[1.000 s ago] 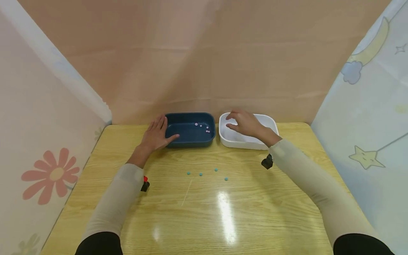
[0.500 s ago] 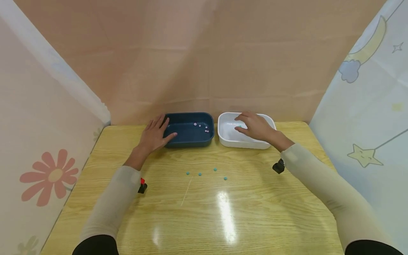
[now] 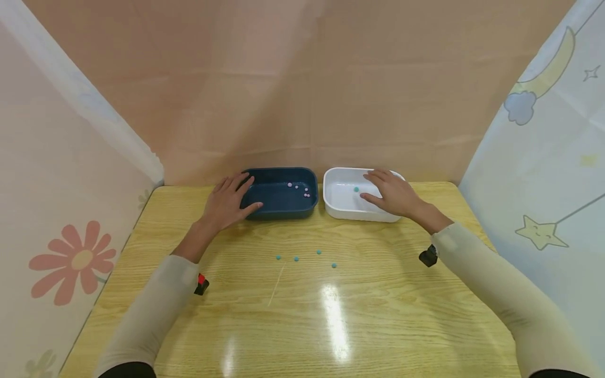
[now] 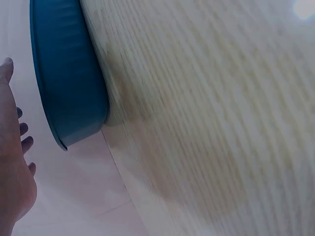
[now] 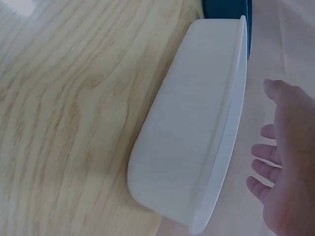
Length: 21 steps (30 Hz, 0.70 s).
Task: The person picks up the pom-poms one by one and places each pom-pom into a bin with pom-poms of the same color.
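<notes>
My left hand (image 3: 226, 203) is spread above the left end of a dark blue tray (image 3: 279, 214), holding nothing. Several small pink beads (image 3: 290, 185) lie toward the tray's right side. Over the right part of a white tray (image 3: 332, 202) hovers my right hand (image 3: 394, 194), fingers loosely bent and nothing between them. A single teal bead (image 3: 356, 189) lies in that white tray, left of the thumb. In the right wrist view the hand stands apart from the white tray's rim (image 5: 231, 128). The left wrist view shows the left hand (image 4: 15, 152) apart from the blue tray's outer wall.
Several teal beads (image 3: 296, 259) are scattered on the wooden table (image 3: 264, 325) in front of the trays. A brown backdrop (image 3: 283, 105) rises behind them, with printed panels at both sides. The two trays stand side by side with a narrow gap.
My right hand has shifted to the right over the white tray, and its fingers have parted. The teal bead in that tray now shows fully. The left hand has barely moved.
</notes>
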Tool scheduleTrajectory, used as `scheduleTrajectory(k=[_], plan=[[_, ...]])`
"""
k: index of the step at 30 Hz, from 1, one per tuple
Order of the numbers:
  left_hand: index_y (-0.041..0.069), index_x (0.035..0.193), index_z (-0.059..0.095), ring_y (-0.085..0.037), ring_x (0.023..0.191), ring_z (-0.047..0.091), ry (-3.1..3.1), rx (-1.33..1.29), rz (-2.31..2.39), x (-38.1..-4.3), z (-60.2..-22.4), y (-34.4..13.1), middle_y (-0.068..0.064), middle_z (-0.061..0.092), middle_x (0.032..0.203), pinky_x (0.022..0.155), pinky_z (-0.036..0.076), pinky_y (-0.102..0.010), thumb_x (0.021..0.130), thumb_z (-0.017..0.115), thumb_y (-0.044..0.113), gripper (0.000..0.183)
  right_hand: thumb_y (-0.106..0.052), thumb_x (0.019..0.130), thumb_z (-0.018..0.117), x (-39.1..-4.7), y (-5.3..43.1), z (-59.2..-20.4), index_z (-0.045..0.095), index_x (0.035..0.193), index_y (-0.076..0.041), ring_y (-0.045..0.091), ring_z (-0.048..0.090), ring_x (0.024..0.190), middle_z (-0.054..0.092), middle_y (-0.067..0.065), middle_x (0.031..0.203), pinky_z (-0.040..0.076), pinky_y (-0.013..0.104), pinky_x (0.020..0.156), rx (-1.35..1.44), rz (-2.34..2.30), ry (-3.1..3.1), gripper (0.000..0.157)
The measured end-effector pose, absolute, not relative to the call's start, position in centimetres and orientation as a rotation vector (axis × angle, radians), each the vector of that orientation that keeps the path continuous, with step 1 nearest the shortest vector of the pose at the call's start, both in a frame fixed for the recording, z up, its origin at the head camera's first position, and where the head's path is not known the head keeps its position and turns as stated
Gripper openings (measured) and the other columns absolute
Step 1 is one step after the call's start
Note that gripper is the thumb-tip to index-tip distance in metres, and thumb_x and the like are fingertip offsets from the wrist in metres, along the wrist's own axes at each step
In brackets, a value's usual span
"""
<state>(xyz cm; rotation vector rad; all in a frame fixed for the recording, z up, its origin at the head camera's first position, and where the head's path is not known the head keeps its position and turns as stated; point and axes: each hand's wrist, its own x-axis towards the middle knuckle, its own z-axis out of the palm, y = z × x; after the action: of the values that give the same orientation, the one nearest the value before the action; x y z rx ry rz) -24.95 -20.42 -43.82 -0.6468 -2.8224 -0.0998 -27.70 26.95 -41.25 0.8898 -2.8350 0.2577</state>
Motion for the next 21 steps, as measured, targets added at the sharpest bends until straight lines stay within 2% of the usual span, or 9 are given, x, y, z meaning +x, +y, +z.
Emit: scheduleTrajectory(k=[2,8,16,18,21], plan=[[0.015,0.153,0.036,-0.034,0.141,0.032,-2.788,-0.667,-0.098,-24.6,-43.8,-20.4,-0.01,0.032,0.156,0.117,0.023,-0.052,0.087,0.056,0.067,0.086,-0.051,0.094,0.058,-27.6,27.5,-41.5,0.047,0.143,0.0,0.043,0.035,0.138,0.043,0.023,0.147,0.029,0.059,0.11,0.859,0.27,-2.871,0.072],[0.015,0.15,0.041,-0.035,0.134,0.04,-2.715,-0.724,-0.114,-23.6,-43.8,-20.1,-0.01,0.042,0.148,0.114,0.027,-0.052,0.086,0.057,0.067,0.084,-0.059,0.094,0.052,-27.7,28.9,-42.1,0.032,0.152,-0.001,0.041,0.021,0.146,0.027,0.024,0.156,0.019,0.057,0.116,0.776,0.279,-2.964,0.084],[0.013,0.144,0.051,-0.034,0.122,0.05,-2.58,-0.865,-0.13,-22.3,-43.4,-19.3,-0.012,0.053,0.133,0.105,0.039,-0.054,0.082,0.07,0.057,0.078,-0.06,0.094,0.05,-28.0,30.2,-42.6,0.024,0.154,0.0,0.04,0.014,0.148,0.019,0.024,0.159,0.014,0.053,0.119,0.754,0.282,-2.99,0.089],[0.013,0.14,0.055,-0.031,0.115,0.053,-2.543,-0.918,-0.149,-22.0,-43.4,-18.9,-0.011,0.056,0.128,0.098,0.044,-0.05,0.083,0.068,0.058,0.074,-0.06,0.094,0.05,-28.1,30.4,-42.7,0.023,0.154,0.0,0.04,0.013,0.148,0.018,0.025,0.159,0.014,0.052,0.119,0.754,0.28,-2.992,0.089],[0.014,0.135,0.061,-0.026,0.103,0.056,-2.512,-0.993,-0.201,-21.6,-43.6,-18.2,-0.008,0.059,0.121,0.084,0.049,-0.042,0.088,0.057,0.065,0.069,-0.061,0.094,0.049,-28.1,30.8,-42.9,0.021,0.154,0.001,0.04,0.012,0.148,0.016,0.025,0.16,0.012,0.051,0.12,0.749,0.281,-2.997,0.091]])
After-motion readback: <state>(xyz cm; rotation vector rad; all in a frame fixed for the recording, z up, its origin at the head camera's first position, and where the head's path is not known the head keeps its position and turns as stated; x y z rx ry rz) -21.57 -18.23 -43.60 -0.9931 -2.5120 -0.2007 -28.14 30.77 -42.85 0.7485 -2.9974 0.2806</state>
